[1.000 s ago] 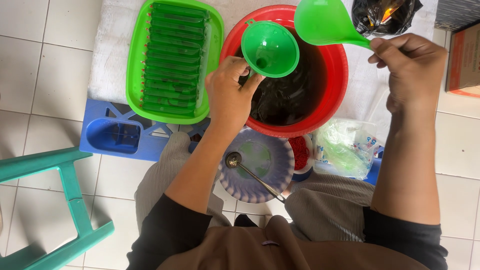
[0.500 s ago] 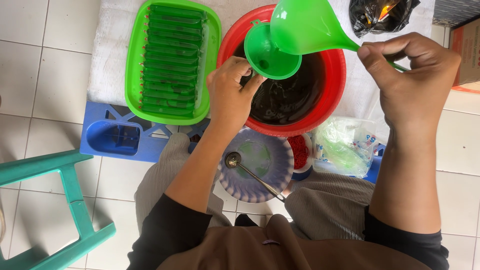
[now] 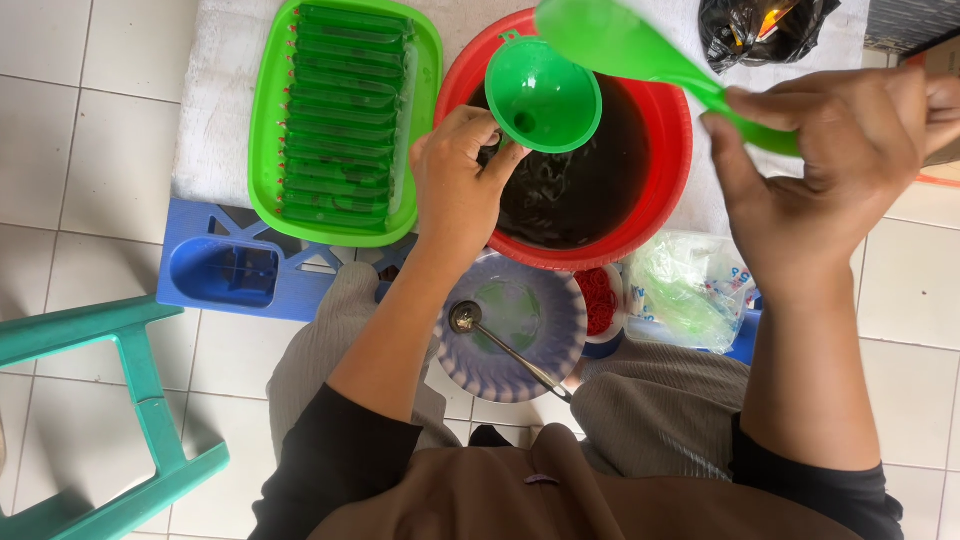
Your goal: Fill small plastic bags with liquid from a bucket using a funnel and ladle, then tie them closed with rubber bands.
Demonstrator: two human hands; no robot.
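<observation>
The left hand (image 3: 462,180) sits in the upper middle of the frame, fingers curled around the spout of a green funnel (image 3: 543,94); what lies under the funnel's stem, inside the closed fingers, is hidden. The funnel's round mouth faces up and stands just above and to the right of that hand, over the near left part of a red basin (image 3: 668,170) filled with dark liquid.

The right hand (image 3: 835,170) is at the upper right, fingers and thumb pinched on the handle of a green ladle (image 3: 610,40). The ladle's bowl reaches up and left from the hand, blurred, and hangs above the far rim of the basin, just to the upper right of the funnel; whether the two touch cannot be told.

To the left of the basin, at the upper left, a green tray (image 3: 262,150) holds a row of long narrow filled packets (image 3: 345,115), lying side by side. Tray and basin rest on a pale cloth over a blue plastic stool (image 3: 225,272).

Below the left hand, in the middle of the frame, a patterned bowl (image 3: 560,335) rests on the person's lap with a metal spoon (image 3: 500,345) lying across it. Just right of it is a small dish of red rubber bands (image 3: 598,300), then a bag of clear plastic wrappers (image 3: 690,290). A black plastic bag (image 3: 760,25) lies at the top right. A teal stool (image 3: 110,400) stands on the tiled floor at the lower left.
</observation>
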